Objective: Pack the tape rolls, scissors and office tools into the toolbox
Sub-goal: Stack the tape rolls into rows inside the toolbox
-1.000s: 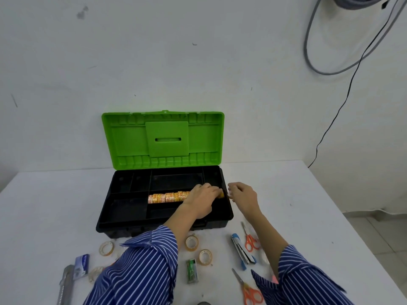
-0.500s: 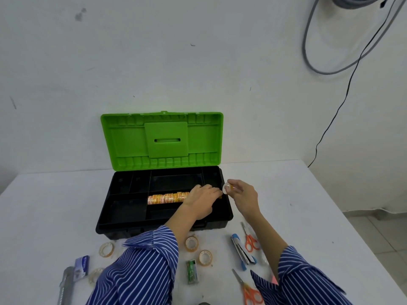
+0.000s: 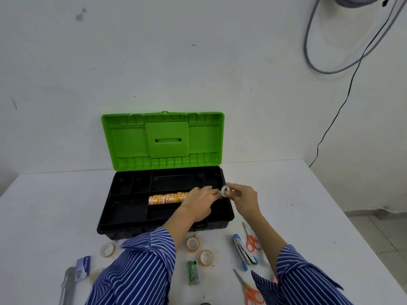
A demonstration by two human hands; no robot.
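Toolbox [image 3: 123,216] open on table [image 3: 44,205], green lid [image 3: 163,139] up at 12 o'clock. Row of orange rolls [image 3: 167,198] in middle slot. Left hand [image 3: 201,202] rests over the row's 3 o'clock end, fingers loosely curled, grip unclear. Right hand [image 3: 244,198] pinches white roll [image 3: 225,191] above box's 3 o'clock rim. Loose rolls [image 3: 193,244], stapler [image 3: 243,252], scissors [image 3: 251,238] at 6 o'clock.

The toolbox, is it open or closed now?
Open: the toolbox has its green lid standing upright behind the black tray.

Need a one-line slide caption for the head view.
Left hand steadies tape rolls in the open toolbox; right hand pinches another roll.
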